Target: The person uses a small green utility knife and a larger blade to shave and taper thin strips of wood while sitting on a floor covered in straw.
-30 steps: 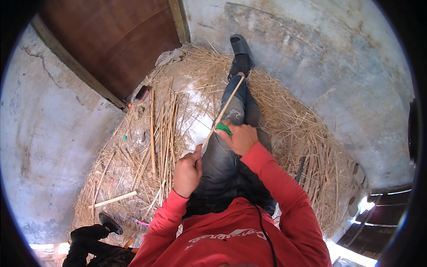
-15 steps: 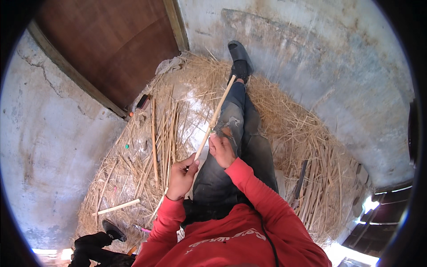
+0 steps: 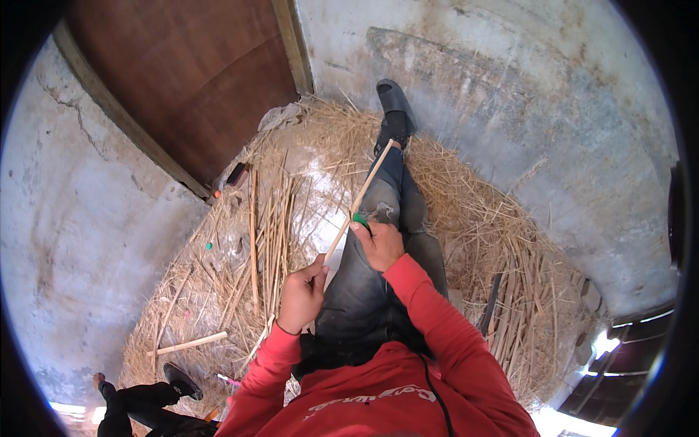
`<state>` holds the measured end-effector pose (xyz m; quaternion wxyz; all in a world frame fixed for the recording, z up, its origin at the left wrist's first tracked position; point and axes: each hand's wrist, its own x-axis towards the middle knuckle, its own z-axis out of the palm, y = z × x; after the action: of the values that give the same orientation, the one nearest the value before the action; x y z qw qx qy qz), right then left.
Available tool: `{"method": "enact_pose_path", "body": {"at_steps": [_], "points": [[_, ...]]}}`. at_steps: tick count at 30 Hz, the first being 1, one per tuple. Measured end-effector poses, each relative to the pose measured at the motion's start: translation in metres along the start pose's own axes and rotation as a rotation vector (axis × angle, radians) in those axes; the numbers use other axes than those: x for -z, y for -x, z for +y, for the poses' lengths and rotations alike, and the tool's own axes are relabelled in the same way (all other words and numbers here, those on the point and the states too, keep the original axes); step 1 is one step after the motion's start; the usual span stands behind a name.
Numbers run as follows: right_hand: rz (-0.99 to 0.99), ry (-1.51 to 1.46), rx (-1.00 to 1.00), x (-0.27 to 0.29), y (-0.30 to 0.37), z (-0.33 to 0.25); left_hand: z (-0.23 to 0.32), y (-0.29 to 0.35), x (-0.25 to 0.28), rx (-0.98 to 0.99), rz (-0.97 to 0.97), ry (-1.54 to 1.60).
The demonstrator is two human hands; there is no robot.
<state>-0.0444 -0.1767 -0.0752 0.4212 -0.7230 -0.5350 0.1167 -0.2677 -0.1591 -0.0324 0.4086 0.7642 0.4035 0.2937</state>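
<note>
A long, pale strip of bamboo or wood (image 3: 373, 177) slants over my outstretched legs, its far end near my ankle. My left hand (image 3: 302, 293) is closed around its near end, thumb on top. Farther along the strip, my right hand (image 3: 381, 245) is closed with a small green thing (image 3: 360, 219) between thumb and fingers, pressed close against the strip. Most of the green thing is hidden by the fingers, so its kind does not show. My legs (image 3: 378, 284), in worn dark jeans, lie under the strip.
Shavings (image 3: 473, 197) cover the floor around me. Long thin sticks (image 3: 273, 226) lie to the left, more strips (image 3: 524, 302) with a dark flat bar (image 3: 492, 302) to the right. A brown door (image 3: 189, 80) and walls stand ahead. Another person's leg (image 3: 149, 400) shows at lower left.
My right hand has shifted slightly right and turned, and the green thing has come into sight. The strip's far end sits a little lower and farther right.
</note>
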Motion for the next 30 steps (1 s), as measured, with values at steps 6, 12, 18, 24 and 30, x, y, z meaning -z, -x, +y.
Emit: {"method": "enact_pose_path", "body": {"at_steps": [6,12,18,24,30], "points": [[-0.37,-1.144,-0.273,-0.022,0.011,0.0,0.001,0.002,0.011,0.19,-0.11,0.35],[-0.378,-0.678,0.167,0.032,0.009,0.009,0.009,0.001,0.012,0.247,-0.189,0.383],[0.29,-0.174,0.303,0.052,0.009,-0.017,0.014,-0.002,0.003,-0.002,-0.046,0.126],[0.302,0.095,0.448,0.069,-0.005,-0.014,0.027,0.003,-0.002,-0.027,-0.021,-0.021],[0.109,-0.101,0.516,0.074,-0.016,-0.003,0.037,0.006,0.0,-0.057,-0.012,-0.089]]}}
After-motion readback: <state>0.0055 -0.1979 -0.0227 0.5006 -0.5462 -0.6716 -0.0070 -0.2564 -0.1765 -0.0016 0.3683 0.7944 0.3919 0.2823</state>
